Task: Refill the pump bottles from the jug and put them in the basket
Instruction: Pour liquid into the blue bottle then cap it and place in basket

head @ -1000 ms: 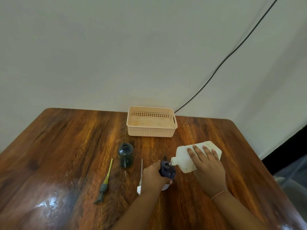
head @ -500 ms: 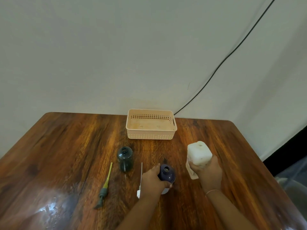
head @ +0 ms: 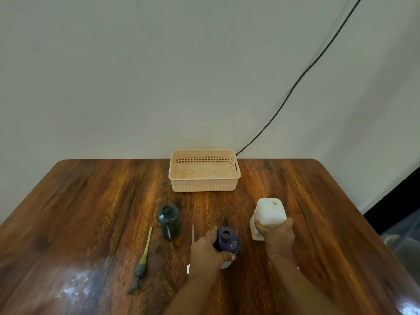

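Note:
My left hand [head: 207, 250] grips a dark purple bottle [head: 229, 241] that stands upright with its neck uncapped. To its right, my right hand [head: 277, 235] holds the white jug [head: 270, 212] upright on the wooden table [head: 91, 212], its mouth facing up. A dark green bottle [head: 168, 220] without its pump stands to the left. A yellow and grey pump head [head: 142, 264] lies flat left of my left arm. A white pump with a thin tube [head: 193, 233] lies partly under my left hand. The peach basket [head: 204, 186] sits at the table's far edge, with nothing in it.
A black cable [head: 302, 78] runs down the pale wall to behind the basket. The table's right edge drops off near a dark gap and a clear plastic item [head: 402, 242] on the floor.
My right hand has swung the jug from tilted over the purple bottle's mouth back to upright and set it to the right. My left hand has kept hold of the purple bottle.

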